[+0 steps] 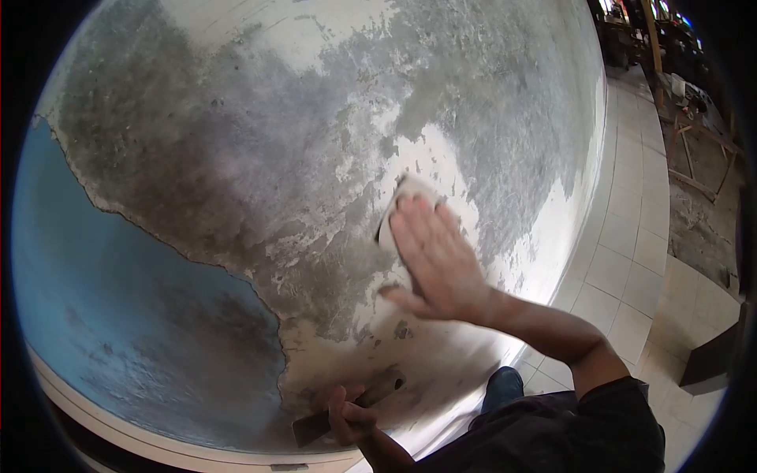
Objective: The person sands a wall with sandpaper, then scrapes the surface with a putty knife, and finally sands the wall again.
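Note:
My right hand (438, 256) is pressed flat against the wall (260, 150), fingers pointing up and thumb spread to the left. Under its fingers is a pale folded sheet with a dark edge, which looks like sandpaper (415, 188); motion blurs it a little. White filler (430, 154) shows in patches around this hand on the grey wall surface. Low down, close to the wall's bottom, my left hand (351, 418) is closed around a putty knife (311, 428). The knife's broad dark blade sticks out to the left, and its handle is partly hidden by the fingers.
Blue paint (118, 260) covers the wall's lower left, ending at a ragged edge. A pale ledge (158, 449) runs along the bottom. At right lies a tiled floor (619, 236), with a wooden frame (694, 158) beyond it and a dark block-like object (714, 355) nearer.

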Motion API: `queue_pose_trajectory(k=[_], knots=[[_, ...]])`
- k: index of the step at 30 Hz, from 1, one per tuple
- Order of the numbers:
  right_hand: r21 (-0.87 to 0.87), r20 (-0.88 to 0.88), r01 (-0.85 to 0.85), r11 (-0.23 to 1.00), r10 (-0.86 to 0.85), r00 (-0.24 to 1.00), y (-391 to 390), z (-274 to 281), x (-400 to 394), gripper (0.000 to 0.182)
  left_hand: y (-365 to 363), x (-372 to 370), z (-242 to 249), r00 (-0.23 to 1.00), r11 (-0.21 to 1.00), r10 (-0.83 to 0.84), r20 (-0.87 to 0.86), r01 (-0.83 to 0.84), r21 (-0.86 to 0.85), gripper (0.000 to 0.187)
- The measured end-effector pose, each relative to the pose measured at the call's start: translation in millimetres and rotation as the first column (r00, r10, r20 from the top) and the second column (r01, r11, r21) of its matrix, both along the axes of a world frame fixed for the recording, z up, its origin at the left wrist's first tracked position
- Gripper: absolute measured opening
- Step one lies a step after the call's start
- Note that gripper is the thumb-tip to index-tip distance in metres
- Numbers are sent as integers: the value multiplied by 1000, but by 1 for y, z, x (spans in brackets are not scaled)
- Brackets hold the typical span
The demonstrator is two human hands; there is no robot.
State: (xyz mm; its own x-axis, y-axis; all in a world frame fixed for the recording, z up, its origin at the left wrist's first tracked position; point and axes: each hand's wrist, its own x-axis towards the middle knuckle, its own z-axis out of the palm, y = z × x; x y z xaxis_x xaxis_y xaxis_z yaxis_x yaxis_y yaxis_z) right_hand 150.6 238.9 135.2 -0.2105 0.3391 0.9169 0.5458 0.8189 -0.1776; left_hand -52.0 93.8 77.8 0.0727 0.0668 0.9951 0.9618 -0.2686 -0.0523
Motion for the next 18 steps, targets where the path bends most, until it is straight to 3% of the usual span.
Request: queue_pose_trajectory(k=[5,8,11,18], knots=[[50,-103,41,998,-35,994,11,37,9,89,0,11,5,998,1000,4,59,-4,-6,35],[-36,-127,29,999,-33,991,-2,12,3,87,0,5,8,999,1000,7,-39,-7,3,36],[-54,-55,42,998,-45,997,-5,-13,5,87,0,8,10,1000,1000,2,-25,-2,-6,35],[15,-124,57,998,-55,991,10,40,12,84,0,0,1,1000,1000,4,0,-4,7,35]])
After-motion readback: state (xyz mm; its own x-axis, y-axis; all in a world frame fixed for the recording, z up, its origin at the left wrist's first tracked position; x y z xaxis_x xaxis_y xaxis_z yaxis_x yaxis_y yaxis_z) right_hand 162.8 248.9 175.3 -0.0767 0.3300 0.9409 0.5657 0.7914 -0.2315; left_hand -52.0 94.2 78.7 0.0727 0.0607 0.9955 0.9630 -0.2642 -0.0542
